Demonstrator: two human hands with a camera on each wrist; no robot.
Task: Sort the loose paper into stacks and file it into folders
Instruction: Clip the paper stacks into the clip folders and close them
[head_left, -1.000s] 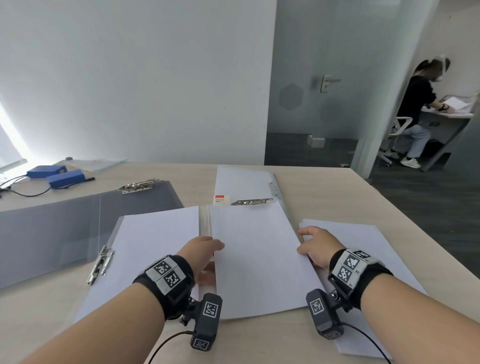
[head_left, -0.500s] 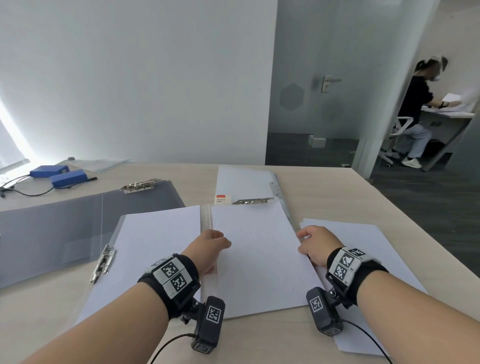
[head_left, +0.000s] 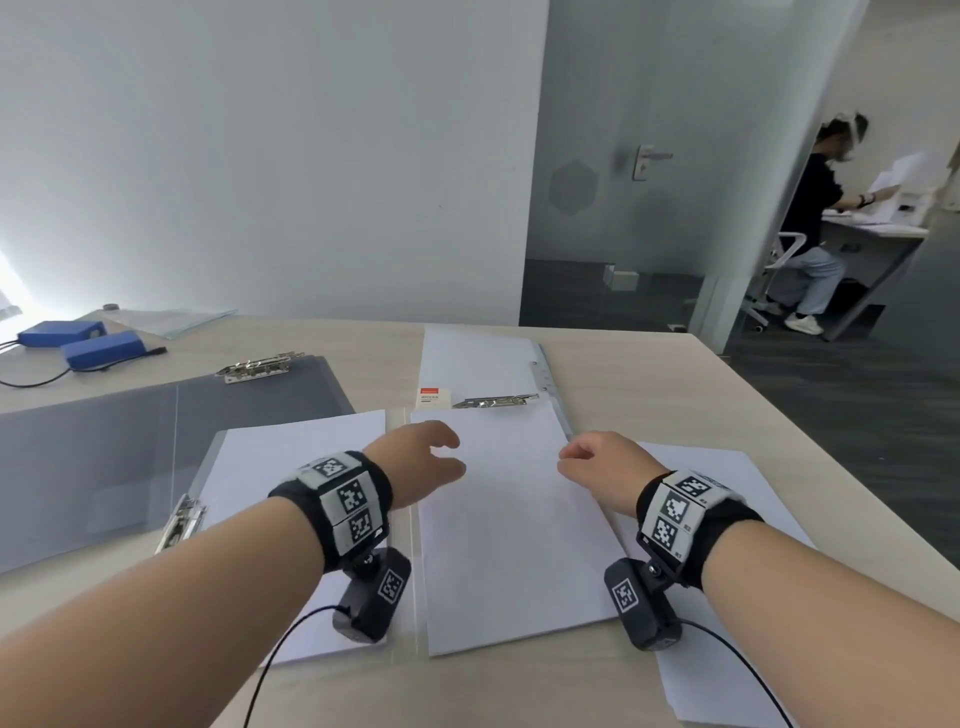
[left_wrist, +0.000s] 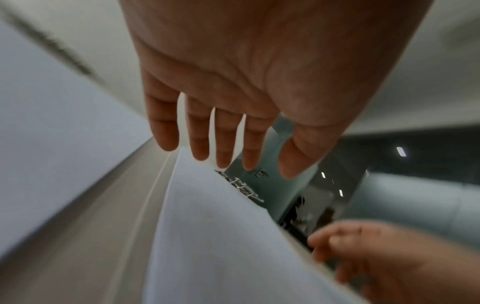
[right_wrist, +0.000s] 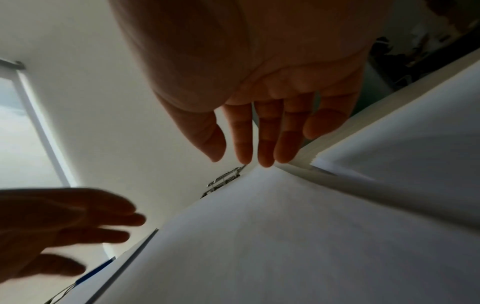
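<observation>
A white paper stack (head_left: 511, 525) lies in the right half of an open clear folder (head_left: 410, 525), just below its metal clip (head_left: 496, 401). My left hand (head_left: 423, 465) hovers over the stack's left edge with its fingers (left_wrist: 223, 142) straight and spread, holding nothing. My right hand (head_left: 597, 470) hangs over the stack's right edge, its fingers (right_wrist: 265, 139) straight and close together, fingertips near the paper's far corner. A second white stack (head_left: 280, 499) lies in the folder's left half. More loose sheets (head_left: 727, 545) lie under my right wrist.
An open grey folder (head_left: 130, 447) with two metal clips lies at the left. Two blue boxes (head_left: 83, 338) with cables sit at the far left. The table's right edge (head_left: 810, 457) drops to dark floor. A person (head_left: 810, 223) sits at a desk in the far room.
Both hands have lifted off the edges of the middle stack and moved slightly forward and inward; their fingers have straightened. The stack stays in place.
</observation>
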